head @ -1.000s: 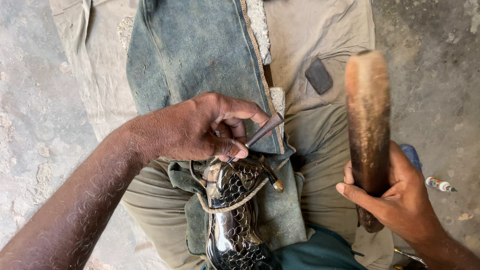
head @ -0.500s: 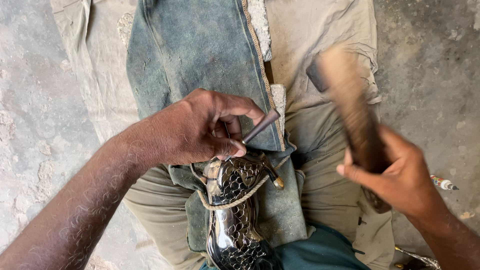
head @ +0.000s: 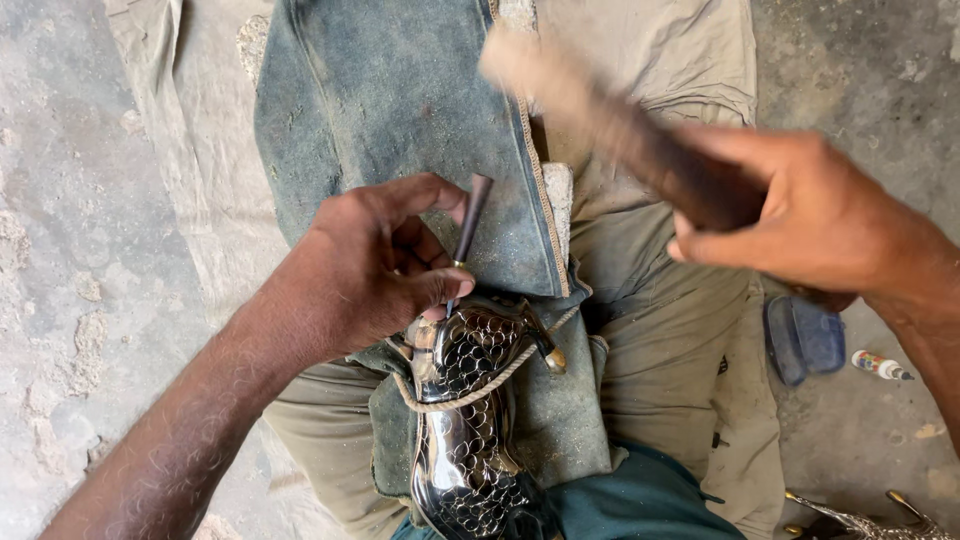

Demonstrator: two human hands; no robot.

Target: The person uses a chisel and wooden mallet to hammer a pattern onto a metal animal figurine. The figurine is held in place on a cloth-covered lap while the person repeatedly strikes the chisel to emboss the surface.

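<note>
My left hand (head: 365, 270) grips a thin metal chisel (head: 468, 228) with a dark top, its tip set on a shiny black metal piece (head: 465, 420) worked with a scale pattern. That piece lies on my lap, bound by a light rope (head: 470, 385) over a blue denim cloth (head: 390, 110). My right hand (head: 800, 215) holds a wooden mallet (head: 610, 125), blurred, slanting up and to the left above the chisel's head, not touching it.
Khaki trousers (head: 660, 340) and a beige cloth (head: 200, 170) cover my legs over a rough concrete floor (head: 60, 250). A small blue container (head: 805, 340) and a small tube (head: 880, 365) lie at right. Ornate metal bits (head: 860, 515) show at bottom right.
The mallet in my right hand has swung from upright at the right down and leftward toward the chisel's head. My left hand and the chisel have stayed in place.
</note>
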